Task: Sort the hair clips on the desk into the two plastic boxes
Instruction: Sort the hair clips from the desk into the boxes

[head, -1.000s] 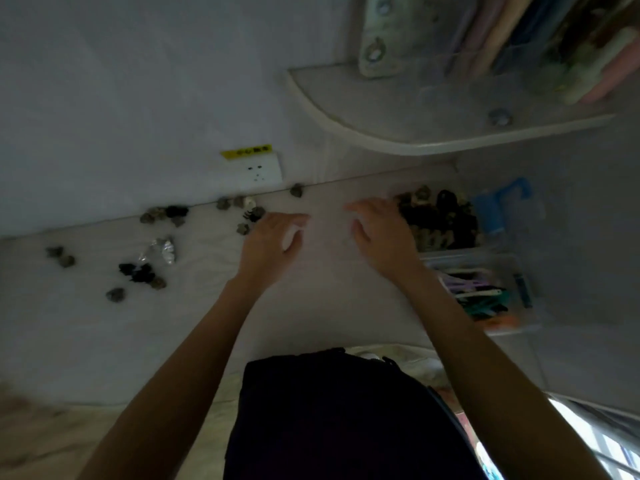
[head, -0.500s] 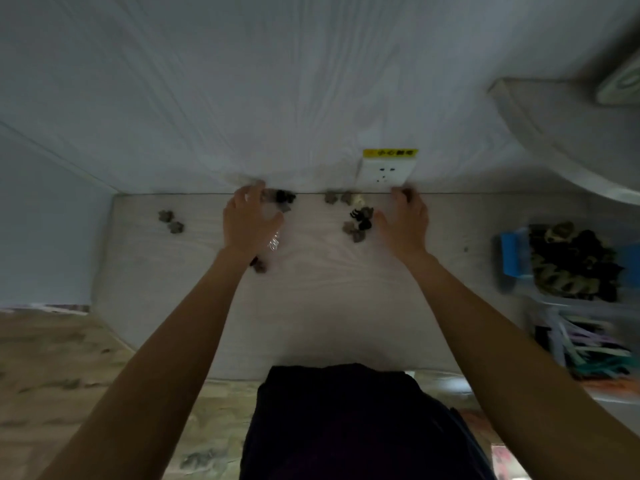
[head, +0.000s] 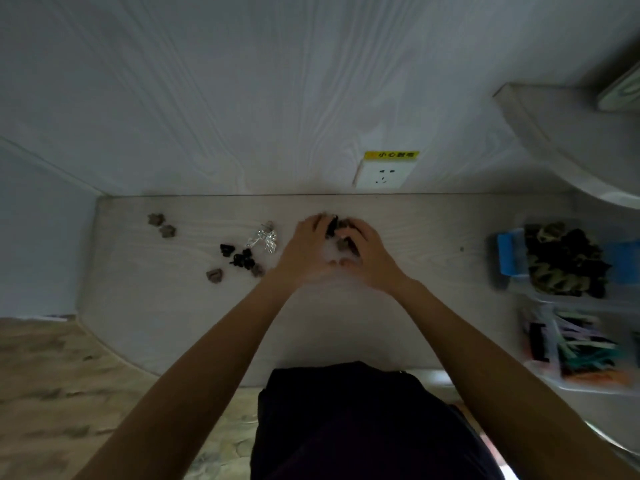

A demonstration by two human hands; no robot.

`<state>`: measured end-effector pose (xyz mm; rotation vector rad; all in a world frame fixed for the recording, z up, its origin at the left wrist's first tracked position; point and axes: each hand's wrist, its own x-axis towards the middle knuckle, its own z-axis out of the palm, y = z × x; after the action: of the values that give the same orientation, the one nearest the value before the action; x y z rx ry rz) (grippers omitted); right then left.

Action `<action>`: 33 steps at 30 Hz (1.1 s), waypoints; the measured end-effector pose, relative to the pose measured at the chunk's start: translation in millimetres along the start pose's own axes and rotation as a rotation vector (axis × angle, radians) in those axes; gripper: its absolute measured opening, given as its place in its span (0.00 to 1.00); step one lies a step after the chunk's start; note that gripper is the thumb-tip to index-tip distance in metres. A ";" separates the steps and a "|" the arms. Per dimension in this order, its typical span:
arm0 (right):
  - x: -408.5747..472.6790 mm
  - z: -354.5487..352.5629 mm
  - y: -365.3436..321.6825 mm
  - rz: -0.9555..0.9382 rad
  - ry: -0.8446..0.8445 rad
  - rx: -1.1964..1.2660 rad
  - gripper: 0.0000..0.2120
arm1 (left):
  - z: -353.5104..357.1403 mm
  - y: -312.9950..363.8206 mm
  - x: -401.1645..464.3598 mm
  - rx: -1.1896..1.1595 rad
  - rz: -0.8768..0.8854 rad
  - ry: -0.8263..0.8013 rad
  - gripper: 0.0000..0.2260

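Across the pale wood-grain desk (head: 433,289), set against a white grained wall with a white socket (head: 382,174), small dark and brown claw hair clips (head: 239,256) lie scattered left of centre, too small to show any long axis. Both hands meet mid-desk — the left hand (head: 304,251) and right hand (head: 367,252) curl round a gathered cluster of clips (head: 341,233). Two clear plastic boxes (head: 568,306) sit at the right edge, already holding clips.

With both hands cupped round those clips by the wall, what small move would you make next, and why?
Probably lift the gathered clips and carry them right to the far box. Both hands, left and right, already curl round a small brown-and-black cluster, and that box holds similar small clips, while the near box holds long coloured ones.
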<state>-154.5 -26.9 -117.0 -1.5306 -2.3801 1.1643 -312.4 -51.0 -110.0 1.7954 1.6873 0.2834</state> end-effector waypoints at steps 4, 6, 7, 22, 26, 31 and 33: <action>-43.1 -2.7 7.3 0.007 -0.033 0.062 0.37 | 19.4 0.4 -31.7 -0.077 -0.033 0.034 0.39; -55.3 -2.2 11.8 0.086 0.079 0.008 0.41 | 23.2 -1.0 -39.2 -0.141 -0.101 0.073 0.41; -58.3 -2.3 13.4 0.141 0.111 -0.012 0.43 | 24.4 -0.7 -40.4 -0.164 -0.131 0.102 0.41; -37.9 13.4 -5.2 0.230 0.236 0.066 0.16 | 40.6 28.1 -18.0 -0.331 -0.251 0.063 0.27; -30.4 5.0 -6.7 0.206 0.160 0.085 0.15 | 31.1 21.8 -3.9 -0.251 -0.178 -0.026 0.23; -25.4 -8.9 -9.0 0.205 0.136 0.211 0.17 | 32.3 31.3 4.6 -0.160 -0.076 -0.066 0.24; -25.8 -12.4 -6.1 0.198 0.127 0.221 0.20 | 35.0 34.5 1.4 -0.214 -0.097 -0.003 0.22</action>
<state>-140.7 -42.3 -96.2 -1.7358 -1.9827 1.2749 -264.4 -59.0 -117.0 1.5531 1.6683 0.4024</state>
